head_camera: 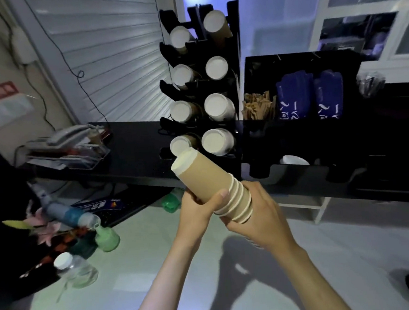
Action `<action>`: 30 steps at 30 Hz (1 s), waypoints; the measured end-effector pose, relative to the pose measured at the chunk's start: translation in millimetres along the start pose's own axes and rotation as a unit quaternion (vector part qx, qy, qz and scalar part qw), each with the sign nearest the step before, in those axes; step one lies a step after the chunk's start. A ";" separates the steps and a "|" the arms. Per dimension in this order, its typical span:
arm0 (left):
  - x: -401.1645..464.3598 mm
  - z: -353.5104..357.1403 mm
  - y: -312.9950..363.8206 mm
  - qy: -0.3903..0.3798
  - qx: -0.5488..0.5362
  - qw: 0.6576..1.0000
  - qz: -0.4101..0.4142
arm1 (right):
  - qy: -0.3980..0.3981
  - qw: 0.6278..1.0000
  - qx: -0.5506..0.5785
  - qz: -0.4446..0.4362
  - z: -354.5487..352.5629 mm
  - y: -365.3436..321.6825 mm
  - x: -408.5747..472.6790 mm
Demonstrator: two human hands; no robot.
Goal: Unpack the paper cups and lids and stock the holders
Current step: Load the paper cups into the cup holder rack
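Cups, a nested kraft stack (pixel 210 188) (white base toward 11 o'clock), fill my view. Left hand (pixel 197 208) and right hand (pixel 263 213) both grasp it below the holder rack (pixel 236 55).

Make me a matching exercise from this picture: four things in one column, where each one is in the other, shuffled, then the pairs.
Things:
1. stack of brown cups
2. wooden stirrers
3. clear bottle with white cap
4. blue packets

Places:
A. lower left, on the pale counter
B. held in both hands
C. right compartments of the black organiser
D. compartment just right of the cup rack

Pairs: 1-B, 2-D, 3-A, 4-C
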State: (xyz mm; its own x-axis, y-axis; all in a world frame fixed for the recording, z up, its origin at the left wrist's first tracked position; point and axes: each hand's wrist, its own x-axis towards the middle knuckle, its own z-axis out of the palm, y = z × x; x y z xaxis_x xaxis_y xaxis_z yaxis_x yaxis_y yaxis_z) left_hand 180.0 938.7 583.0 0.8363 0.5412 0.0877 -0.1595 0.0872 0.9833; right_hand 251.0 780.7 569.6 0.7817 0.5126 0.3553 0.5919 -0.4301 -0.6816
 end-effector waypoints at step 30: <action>151.5 -72.9 6.6 0.114 0.202 0.956 0.178 | 0.094 0.962 0.193 0.166 18.4 10.2 42.2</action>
State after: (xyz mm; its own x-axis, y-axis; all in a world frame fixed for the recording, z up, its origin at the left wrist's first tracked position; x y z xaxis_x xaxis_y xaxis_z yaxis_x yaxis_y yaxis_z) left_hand 267.4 1082.2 591.1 0.6237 0.6487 0.4361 -0.1591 -0.4409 0.8833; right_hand 286.4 811.6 565.9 0.9583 0.2355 0.1621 0.2150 -0.2198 -0.9516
